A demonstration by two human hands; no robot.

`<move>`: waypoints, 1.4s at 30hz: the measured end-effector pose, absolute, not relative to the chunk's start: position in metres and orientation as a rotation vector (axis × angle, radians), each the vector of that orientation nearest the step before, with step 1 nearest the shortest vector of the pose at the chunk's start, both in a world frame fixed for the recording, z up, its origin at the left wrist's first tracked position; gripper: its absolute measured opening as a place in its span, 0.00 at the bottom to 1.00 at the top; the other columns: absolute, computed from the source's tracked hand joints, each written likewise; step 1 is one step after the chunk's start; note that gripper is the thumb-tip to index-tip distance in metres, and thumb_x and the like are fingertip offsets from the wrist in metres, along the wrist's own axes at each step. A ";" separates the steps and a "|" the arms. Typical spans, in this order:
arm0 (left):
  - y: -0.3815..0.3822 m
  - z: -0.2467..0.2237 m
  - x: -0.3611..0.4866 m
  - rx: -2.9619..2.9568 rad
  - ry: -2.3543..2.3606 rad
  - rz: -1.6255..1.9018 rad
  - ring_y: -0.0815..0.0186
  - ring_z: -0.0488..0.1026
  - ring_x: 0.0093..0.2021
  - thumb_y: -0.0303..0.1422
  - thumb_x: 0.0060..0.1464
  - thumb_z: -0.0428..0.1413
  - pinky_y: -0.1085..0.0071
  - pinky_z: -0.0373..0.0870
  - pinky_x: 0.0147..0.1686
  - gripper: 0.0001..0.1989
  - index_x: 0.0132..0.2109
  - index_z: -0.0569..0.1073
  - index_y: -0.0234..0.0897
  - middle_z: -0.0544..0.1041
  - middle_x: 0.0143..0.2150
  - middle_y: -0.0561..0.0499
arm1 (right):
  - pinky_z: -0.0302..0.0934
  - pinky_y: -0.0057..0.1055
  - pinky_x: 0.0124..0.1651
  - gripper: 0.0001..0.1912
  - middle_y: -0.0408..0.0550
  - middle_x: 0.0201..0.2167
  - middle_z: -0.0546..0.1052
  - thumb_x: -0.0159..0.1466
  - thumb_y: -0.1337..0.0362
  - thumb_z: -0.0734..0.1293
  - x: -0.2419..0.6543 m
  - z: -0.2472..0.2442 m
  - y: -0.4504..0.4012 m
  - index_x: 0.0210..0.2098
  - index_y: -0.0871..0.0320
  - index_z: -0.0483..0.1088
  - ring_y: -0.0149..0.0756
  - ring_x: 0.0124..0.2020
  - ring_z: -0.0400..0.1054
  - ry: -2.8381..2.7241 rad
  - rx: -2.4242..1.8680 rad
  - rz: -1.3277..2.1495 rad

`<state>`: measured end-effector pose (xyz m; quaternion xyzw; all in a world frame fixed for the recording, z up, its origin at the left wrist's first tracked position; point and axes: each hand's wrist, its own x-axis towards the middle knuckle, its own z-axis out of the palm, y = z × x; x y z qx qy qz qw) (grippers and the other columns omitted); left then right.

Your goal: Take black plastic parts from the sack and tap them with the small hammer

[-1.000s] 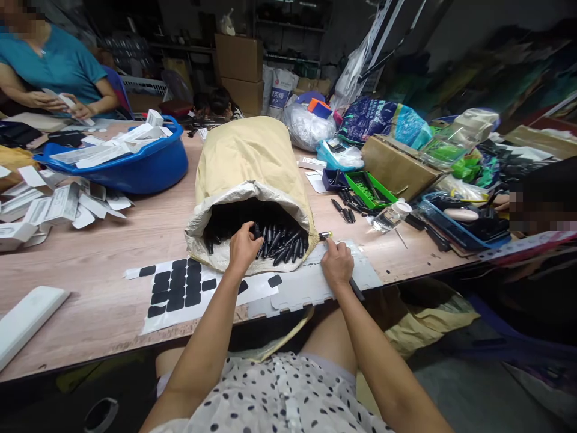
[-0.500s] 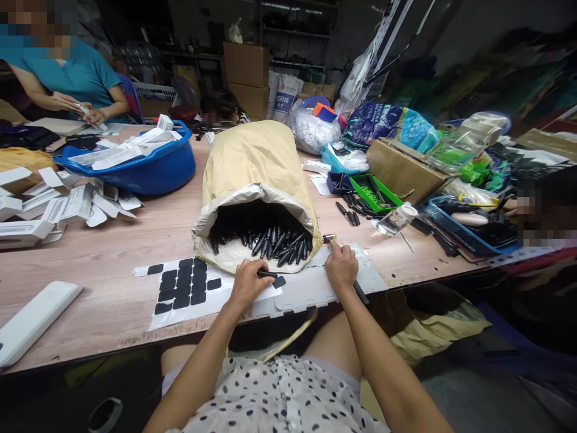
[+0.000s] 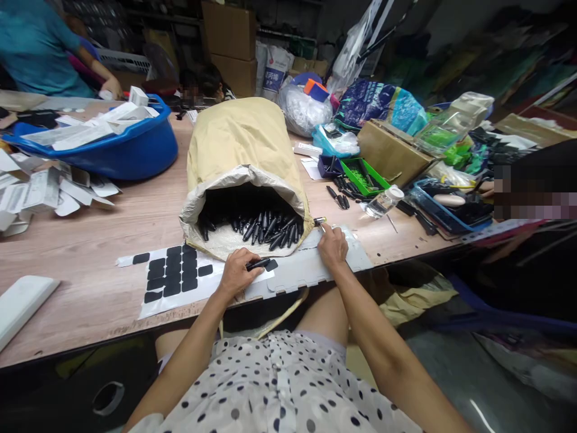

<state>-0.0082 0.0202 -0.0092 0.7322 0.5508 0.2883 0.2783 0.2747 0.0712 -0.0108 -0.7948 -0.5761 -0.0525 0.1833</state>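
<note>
Holds a black tapered part (image 3: 258, 263) in closed fingers of the left hand (image 3: 237, 272) near the front edge of the table (image 3: 90, 270), before a tan sack (image 3: 241, 135) laid mouth-forward, presumably for easy reach, and curls the right hand (image 3: 332, 245) by a yellow-tipped piece (image 3: 320, 221), grip unclear.

One cream sack (image 3: 241, 133), one large blue basin (image 3: 130, 161), one green tray (image 3: 381, 189), two stacked cartons (image 3: 228, 31); black pieces (image 3: 270, 227), too many to count.

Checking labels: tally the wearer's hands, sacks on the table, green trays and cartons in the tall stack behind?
Hands: 2 (left hand, right hand)
Sack: 1
Green tray: 1
Cartons: 2 (upper carton, lower carton)
Total: 6
</note>
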 end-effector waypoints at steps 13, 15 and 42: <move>0.020 -0.011 -0.006 1.990 1.500 0.739 0.58 0.72 0.41 0.31 0.51 0.61 0.62 0.67 0.46 0.06 0.38 0.81 0.43 0.77 0.34 0.51 | 0.69 0.32 0.44 0.19 0.49 0.37 0.77 0.69 0.64 0.59 0.183 0.012 -0.034 0.54 0.56 0.74 0.35 0.37 0.71 -1.722 -1.378 0.478; 0.020 -0.009 -0.005 1.985 1.502 0.732 0.58 0.72 0.42 0.31 0.51 0.61 0.62 0.66 0.46 0.06 0.37 0.81 0.42 0.76 0.34 0.51 | 0.69 0.33 0.47 0.19 0.50 0.39 0.77 0.70 0.65 0.58 0.177 0.010 -0.036 0.56 0.55 0.73 0.36 0.40 0.72 -1.729 -1.374 0.442; 0.016 -0.009 0.002 2.021 1.553 0.734 0.57 0.71 0.42 0.31 0.50 0.60 0.60 0.67 0.46 0.04 0.36 0.77 0.41 0.75 0.36 0.50 | 0.60 0.32 0.37 0.21 0.52 0.37 0.74 0.65 0.68 0.59 0.263 0.011 0.048 0.52 0.56 0.77 0.40 0.37 0.67 -1.480 -2.033 -0.015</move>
